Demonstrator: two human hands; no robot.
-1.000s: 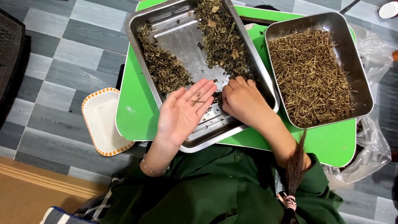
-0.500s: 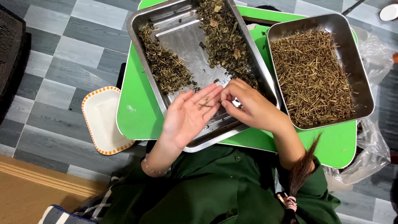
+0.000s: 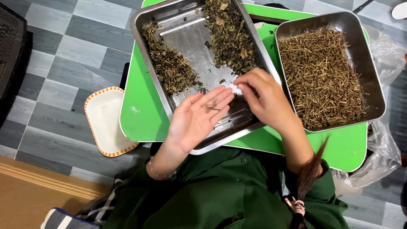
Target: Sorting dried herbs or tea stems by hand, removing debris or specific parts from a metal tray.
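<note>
Floor tiles (image 3: 63, 46) in grey shades are surrounding the work area. Standing on them, a green bench (image 3: 140, 106) is carrying two steel trays so that both stay within arm's reach. The sorting tray (image 3: 186, 38) is lying tilted across the left half of the bench, its near edge overhanging toward the person; this is likely bringing the bare middle strip close to the hands. Dried herb material is lying in two heaps on it: a left heap (image 3: 171, 68) and a far heap (image 3: 231, 36), with bare metal showing between them. The second tray (image 3: 369, 72), at the right and just beside the first, is holding a dense layer of thin straw-coloured stems (image 3: 322, 76), apparently kept apart from the leafy matter.

An orange-trimmed white plate (image 3: 106, 121) is resting on the floor at the left, near the bench edge. Crumpled clear plastic (image 3: 381, 157) is hanging at the right.

The left hand (image 3: 197, 118) is lying open, palm up, over the near part of the sorting tray, serving as a small holding surface; a few stem fragments (image 3: 210, 104) are resting on its fingers. The right hand (image 3: 265, 99) is hovering palm down just right of it, fingertips (image 3: 241, 85) pinched together over the tray; whether anything is held between them cannot be told.
</note>
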